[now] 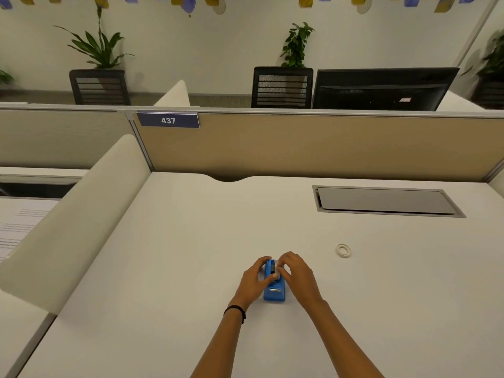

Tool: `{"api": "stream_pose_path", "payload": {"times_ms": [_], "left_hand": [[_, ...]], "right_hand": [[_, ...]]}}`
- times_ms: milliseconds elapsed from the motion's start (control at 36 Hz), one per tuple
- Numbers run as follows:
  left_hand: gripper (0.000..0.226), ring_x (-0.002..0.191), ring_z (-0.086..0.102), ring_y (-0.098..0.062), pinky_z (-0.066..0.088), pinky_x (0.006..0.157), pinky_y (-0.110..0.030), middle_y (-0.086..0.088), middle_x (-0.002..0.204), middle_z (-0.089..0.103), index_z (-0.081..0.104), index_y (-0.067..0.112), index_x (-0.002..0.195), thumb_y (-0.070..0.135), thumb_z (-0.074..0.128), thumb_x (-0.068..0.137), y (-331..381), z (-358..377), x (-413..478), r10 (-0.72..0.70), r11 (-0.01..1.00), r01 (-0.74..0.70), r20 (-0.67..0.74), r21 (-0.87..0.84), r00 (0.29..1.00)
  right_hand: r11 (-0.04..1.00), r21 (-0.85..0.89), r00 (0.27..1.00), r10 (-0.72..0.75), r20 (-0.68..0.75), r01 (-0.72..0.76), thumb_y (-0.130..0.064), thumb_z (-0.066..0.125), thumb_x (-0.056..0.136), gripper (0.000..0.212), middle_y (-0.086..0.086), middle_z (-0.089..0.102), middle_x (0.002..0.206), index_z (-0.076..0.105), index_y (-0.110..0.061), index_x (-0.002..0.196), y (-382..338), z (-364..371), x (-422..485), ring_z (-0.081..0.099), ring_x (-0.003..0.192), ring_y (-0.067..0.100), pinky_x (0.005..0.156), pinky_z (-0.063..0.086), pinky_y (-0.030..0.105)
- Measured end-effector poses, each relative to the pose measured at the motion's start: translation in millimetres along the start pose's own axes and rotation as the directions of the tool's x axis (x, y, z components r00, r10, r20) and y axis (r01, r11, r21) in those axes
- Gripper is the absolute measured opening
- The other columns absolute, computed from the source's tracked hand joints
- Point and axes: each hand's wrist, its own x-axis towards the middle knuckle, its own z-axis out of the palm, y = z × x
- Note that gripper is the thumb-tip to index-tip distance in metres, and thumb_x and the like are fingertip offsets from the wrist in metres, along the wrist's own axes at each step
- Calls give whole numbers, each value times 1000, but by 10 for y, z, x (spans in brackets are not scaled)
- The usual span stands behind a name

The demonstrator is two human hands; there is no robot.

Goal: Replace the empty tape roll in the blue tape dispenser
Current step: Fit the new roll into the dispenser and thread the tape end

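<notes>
Your left hand point(252, 278) was cupped against the left side of the blue tape dispenser point(274, 287), fingers curled over its far end and thumb lying along the near flank. Your right hand point(296, 274) was closed in from the opposite side, fingertips point(281, 267) pinched at the top of the dispenser where the roll sits; a small whitish piece showed between them, too small to identify. Both hands were clamped on the dispenser, close together and nearly touching above it. Both forearms rose from the bottom edge of the view and converged toward the dispenser, wrists slightly bent inward. You wore a black band point(236, 311) on the left wrist.

The dispenser stood on the white desk point(163, 268), near its front centre, with its cutter end pointing toward you. A small white tape ring point(343, 251) lay flat on the desk to the right of your hands, well apart from them. A grey cable hatch point(384, 201) was set in the desk farther back on the right, its lid shut. A tan partition point(300, 148) behind the desk carried a blue plate point(168, 120) reading 437.
</notes>
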Motion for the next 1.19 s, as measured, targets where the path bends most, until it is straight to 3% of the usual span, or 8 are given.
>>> {"api": "stream_pose_path", "payload": {"times_ms": [83,194,500,556,639,806,1000,1194], "left_hand": [[49,110,46,-9,37,95,-22,0,132,51,42,20,128,31,61,85,7,-1,4,-1,1000,1,2,9,1000],[49,110,45,-8,37,94,-22,0,132,51,41,20,128,31,61,85,3,4,7,-4,1000,4,2,15,1000],[46,108,45,-6,37,91,-20,15,119,47,42,25,126,35,60,85,-19,10,18,2,1000,-2,-1,9,1000],[45,108,46,-5,37,91,-20,15,118,48,43,26,126,38,59,85,-15,12,17,-3,1000,3,-7,0,1000],[44,107,47,-5,38,91,-20,15,118,49,44,26,124,37,60,84,-11,20,14,-1,1000,1,-14,-8,1000],[44,107,46,-6,37,91,-20,15,118,48,43,26,124,36,60,84,-9,28,30,-5,1000,5,-18,-13,1000],[45,107,50,-9,39,90,-20,12,117,51,44,24,124,37,60,84,8,16,9,-6,1000,6,-15,-16,1000],[44,105,51,-10,39,89,-19,7,118,54,45,23,123,35,61,84,28,9,1,-6,1000,6,-10,-9,1000]], "right_hand": [[1000,-19,998,25,54,-24,-19,53,90,22,16,61,112,58,-3,105,0,14,1,58,100,26,84,45,23],[999,-23,999,27,40,-26,-19,51,91,20,17,61,105,56,-2,100,-23,19,13,58,91,25,77,43,21],[966,143,974,200,108,-214,-17,45,94,29,18,55,122,46,-1,118,19,54,-17,54,102,24,85,38,19],[962,154,971,211,111,-227,-15,45,93,30,18,54,123,45,-1,119,28,49,-20,54,109,28,84,37,14],[974,123,978,179,107,-192,-16,46,93,26,19,57,118,49,-1,114,15,35,-3,56,100,24,74,37,4],[981,108,980,147,136,-162,-27,48,89,40,18,55,123,48,2,118,-19,4,-43,54,110,28,91,41,21],[992,56,990,107,87,-112,-16,50,91,19,21,60,105,53,0,102,-34,11,1,50,80,16,66,38,11],[984,62,975,155,159,-167,-10,47,92,29,21,53,123,45,5,117,9,0,22,52,109,33,86,37,20]]}}
